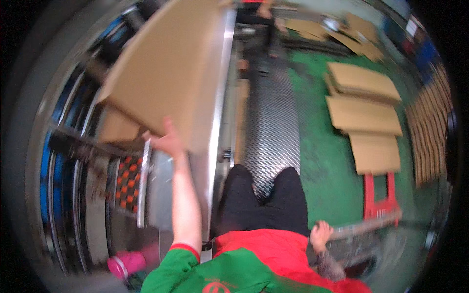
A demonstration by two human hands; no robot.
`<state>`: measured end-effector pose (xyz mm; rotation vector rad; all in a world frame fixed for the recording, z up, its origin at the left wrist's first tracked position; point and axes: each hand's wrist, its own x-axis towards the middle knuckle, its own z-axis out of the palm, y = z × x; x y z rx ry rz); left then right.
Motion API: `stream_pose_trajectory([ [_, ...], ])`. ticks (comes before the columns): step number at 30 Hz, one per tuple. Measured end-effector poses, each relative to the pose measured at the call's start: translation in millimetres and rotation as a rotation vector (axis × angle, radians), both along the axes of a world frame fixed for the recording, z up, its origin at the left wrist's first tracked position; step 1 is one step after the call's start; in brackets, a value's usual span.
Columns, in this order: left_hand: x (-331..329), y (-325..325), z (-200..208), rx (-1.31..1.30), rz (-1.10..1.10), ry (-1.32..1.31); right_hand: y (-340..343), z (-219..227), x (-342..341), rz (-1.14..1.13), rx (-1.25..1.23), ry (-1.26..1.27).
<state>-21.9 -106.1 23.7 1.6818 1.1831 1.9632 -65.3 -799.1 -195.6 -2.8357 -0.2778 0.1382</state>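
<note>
A large brown cardboard sheet [166, 68] lies on the metal machine table to my left, reaching away from me. My left hand [168, 141] is at its near edge, thumb and fingers spread, with the fingertips against or just over the cardboard; the blur hides the exact contact. Low on my right side, my right hand [320, 235] has its fingers curled in beside the end of a grey metal bar [364, 225]. A small dark spot shows at those fingers, and what they hold, if anything, I cannot make out.
Orange-and-black rollers [129, 183] sit left of the table. A textured metal walkway [273, 122] runs ahead. Stacked cardboard [364, 112] stands on the green floor at right, near a red frame [378, 195]. Another person [256, 19] is at the far end. A pink object [126, 264] is lower left.
</note>
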Motion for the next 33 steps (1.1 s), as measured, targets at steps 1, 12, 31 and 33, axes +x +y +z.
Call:
stream_pose_trajectory([
  [1,-0.1,2.9,-1.6,0.025,0.052,0.050,0.2,0.5,-0.4,0.007,0.005,-0.032],
  [12,-12.8,-15.5,16.9,-0.049,0.043,0.204,-1.9,5.7,0.6,-0.072,-0.026,0.035],
  [31,-18.8,72.7,-30.9,0.139,0.048,0.183,-10.8,2.1,-1.2,-0.033,-0.090,0.033],
  [33,-19.7,80.0,-30.6,0.115,-0.013,0.251,-12.1,0.2,-4.0,-0.032,-0.096,-0.004],
])
